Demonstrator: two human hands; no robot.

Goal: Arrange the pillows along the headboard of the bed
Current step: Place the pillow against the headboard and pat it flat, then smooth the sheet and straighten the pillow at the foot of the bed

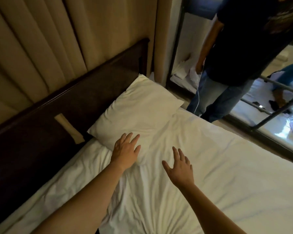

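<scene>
One white pillow (135, 110) lies flat on the bed, its long side against the dark wooden headboard (61, 105), at the far end near the bed's corner. My left hand (125, 151) hovers with spread fingers over the pillow's near corner, holding nothing. Just to the right, my right hand (179, 168) is also open, fingers apart, above the wrinkled white sheet (201, 157). I see no other pillow.
A person in a dark shirt and jeans (227, 73) stands beside the bed's far side. Behind that person is a mirrored wardrobe door (277, 102). Beige padded wall panels (41, 39) rise above the headboard.
</scene>
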